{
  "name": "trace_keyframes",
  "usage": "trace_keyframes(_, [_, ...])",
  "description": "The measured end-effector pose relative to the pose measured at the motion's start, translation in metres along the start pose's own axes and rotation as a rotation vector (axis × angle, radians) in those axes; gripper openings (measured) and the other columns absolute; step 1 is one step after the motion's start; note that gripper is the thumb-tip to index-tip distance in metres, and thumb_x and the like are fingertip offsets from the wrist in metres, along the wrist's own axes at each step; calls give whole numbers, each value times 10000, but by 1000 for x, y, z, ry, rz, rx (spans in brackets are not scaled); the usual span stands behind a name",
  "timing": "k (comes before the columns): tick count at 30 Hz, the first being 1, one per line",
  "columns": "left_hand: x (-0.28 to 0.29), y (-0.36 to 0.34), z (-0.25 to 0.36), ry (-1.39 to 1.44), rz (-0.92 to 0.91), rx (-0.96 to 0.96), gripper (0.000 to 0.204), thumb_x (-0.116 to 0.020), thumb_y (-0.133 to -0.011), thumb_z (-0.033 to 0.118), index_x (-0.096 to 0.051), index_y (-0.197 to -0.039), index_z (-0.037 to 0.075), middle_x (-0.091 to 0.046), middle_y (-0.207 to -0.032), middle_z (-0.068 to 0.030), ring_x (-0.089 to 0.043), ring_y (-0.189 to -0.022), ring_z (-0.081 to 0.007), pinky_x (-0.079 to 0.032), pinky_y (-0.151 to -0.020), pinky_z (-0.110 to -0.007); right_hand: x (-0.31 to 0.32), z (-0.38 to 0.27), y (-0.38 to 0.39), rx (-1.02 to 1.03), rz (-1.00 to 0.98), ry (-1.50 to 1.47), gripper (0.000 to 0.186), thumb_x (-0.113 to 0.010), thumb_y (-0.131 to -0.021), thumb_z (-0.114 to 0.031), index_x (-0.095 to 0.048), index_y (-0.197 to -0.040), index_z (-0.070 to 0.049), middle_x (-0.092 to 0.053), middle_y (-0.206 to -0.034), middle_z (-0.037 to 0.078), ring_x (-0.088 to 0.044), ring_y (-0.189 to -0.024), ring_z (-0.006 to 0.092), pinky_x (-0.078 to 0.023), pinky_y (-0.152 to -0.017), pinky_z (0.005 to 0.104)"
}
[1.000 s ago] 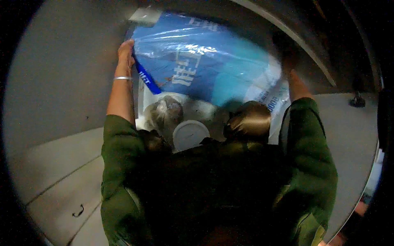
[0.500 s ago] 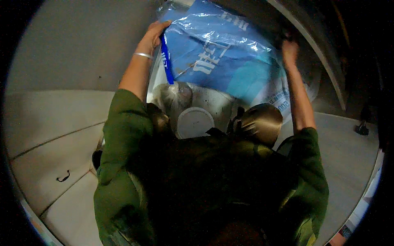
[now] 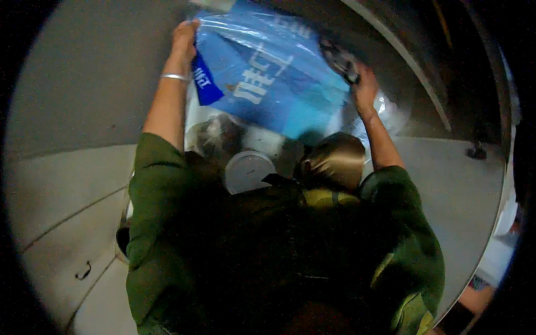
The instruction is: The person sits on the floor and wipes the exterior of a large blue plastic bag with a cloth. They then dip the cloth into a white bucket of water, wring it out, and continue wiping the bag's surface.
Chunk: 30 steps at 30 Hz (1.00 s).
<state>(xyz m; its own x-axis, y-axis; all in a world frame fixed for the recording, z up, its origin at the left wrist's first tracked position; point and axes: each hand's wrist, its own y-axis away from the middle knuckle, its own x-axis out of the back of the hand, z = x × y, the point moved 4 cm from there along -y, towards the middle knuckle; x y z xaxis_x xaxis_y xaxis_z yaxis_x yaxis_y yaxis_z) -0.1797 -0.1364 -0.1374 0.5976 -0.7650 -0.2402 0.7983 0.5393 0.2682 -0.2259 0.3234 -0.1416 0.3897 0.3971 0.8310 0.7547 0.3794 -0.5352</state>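
Note:
My left hand (image 3: 184,38) is closed on the upper left edge of a large blue plastic bag (image 3: 223,67) with white print and a clear, glossy surface. A darker blue strip (image 3: 205,84) hangs from that edge below my fingers. At the bag's right side, my right hand (image 3: 365,84) has its fingers round a dark object (image 3: 339,60) with paler marks, too blurred to name. Below the bag lie a knotted clear plastic bag (image 3: 215,134) with brownish contents and a round whitish disc (image 3: 249,172), perhaps a lid.
A shiny brown rounded shape (image 3: 338,159) stands right of the disc. Pale tiles (image 3: 72,195) cover the floor, with a small black curved piece (image 3: 84,271) on them. A grey wall (image 3: 100,72) rises at left. A curved pale edge (image 3: 402,50) runs along the far right.
The whole view has shifted, so the bag and my hands appear farther left. My right hand has come in closer to the bag's edge, with the dark object now plainer at its fingers.

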Motion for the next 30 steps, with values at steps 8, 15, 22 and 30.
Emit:
trace_keyframes(8, [-8, -19, 7, -104, -34, 36, 259, -564, -780, 157, -523, -975, -9, -558, -907, -118, -538, -786, -214, -450, -646, -350, 68, 148, 65, -343, 52, 396, 414, -496, -666, -112, -492, -1077, -62, -550, -924, 183, -521, -832, 354, -424, -724, 408])
trace_keyframes(15, [13, -53, -31, -100, -73, 176, 285, -576, -774, 183, -534, -990, 2, -566, -922, -116, -543, -792, -214, -446, -670, -332, 52, 9, 22, -297, -117, 91, 481, -480, -626, 9, -441, -1103, -47, -402, -1168, 189, -390, -1047, 354, -331, -880, 369])
trace_keyframes(22, [0, -29, -18, -61, -11, 130, 221, -555, -781, 161, -544, -920, -11, -578, -836, -97, -545, -704, -194, -445, -632, -327, -6, 65, 45, -632, -202, 285, 533, -542, -665, -211, -393, -1166, -104, -462, -1112, 186, -433, -1010, 379, -391, -803, 420])
trace_keyframes(30, [0, -30, -17, 25, -235, 2, 211, -588, -744, 121, -541, -913, 3, -573, -822, -102, -541, -718, -190, -454, -623, -320, -26, 117, 48, -329, -68, 374, 462, -574, -658, -297, -489, -1047, -63, -541, -943, 173, -533, -782, 334, -445, -643, 441])
